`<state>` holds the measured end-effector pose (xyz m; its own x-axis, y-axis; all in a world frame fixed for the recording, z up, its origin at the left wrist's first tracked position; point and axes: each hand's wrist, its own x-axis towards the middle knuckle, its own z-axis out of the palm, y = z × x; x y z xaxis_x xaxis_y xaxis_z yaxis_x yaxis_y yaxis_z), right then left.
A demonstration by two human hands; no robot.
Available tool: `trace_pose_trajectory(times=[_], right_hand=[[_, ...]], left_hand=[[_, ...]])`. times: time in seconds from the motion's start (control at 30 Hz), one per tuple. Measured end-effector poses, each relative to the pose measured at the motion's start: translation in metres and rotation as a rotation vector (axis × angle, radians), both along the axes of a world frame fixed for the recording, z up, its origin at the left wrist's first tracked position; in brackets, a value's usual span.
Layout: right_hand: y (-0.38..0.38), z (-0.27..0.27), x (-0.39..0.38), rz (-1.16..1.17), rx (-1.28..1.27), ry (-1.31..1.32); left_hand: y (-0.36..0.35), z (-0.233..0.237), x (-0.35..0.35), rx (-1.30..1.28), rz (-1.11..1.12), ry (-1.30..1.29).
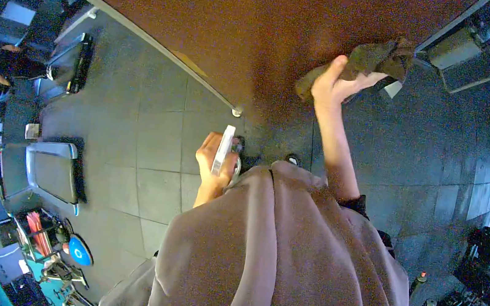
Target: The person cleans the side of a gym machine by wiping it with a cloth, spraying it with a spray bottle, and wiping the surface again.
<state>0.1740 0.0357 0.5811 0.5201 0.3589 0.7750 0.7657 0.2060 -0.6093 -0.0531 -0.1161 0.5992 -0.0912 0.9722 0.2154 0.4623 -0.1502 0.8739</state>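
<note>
My right hand (333,90) grips a dark, crumpled cloth (371,61) against the large reddish-brown panel (243,23), near its right side. The thumb points up and the fingers are partly hidden by the cloth. Lower down, my left hand (211,155) is wrapped around a spray bottle with a white head (223,150), held close in front of my body. The bottle's lower part is hidden under the hand. The panel's pale metal edge (148,44) runs down to a small white end piece (236,113) just above my left hand.
Dark rubber tiles (154,141) cover the floor. At left are a treadmill (54,171), a person (18,64) by another machine, and a blue disc (80,250) beside a rack. Gym equipment (480,246) stands at right, with a box-like unit (456,54) beyond the panel.
</note>
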Motion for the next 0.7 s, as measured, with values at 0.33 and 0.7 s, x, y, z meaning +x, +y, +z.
trace_pose_trajectory(times=[0.33, 0.7], right_hand=[[-0.012, -0.054, -0.019, 0.082, 0.146, -0.764], [-0.006, -0.059, -0.001, 0.178, 0.136, -0.841]], left_hand=[[0.017, 0.009, 0.017, -0.045, -0.153, 0.045], [0.011, 0.000, 0.019, -0.039, -0.043, 0.040]])
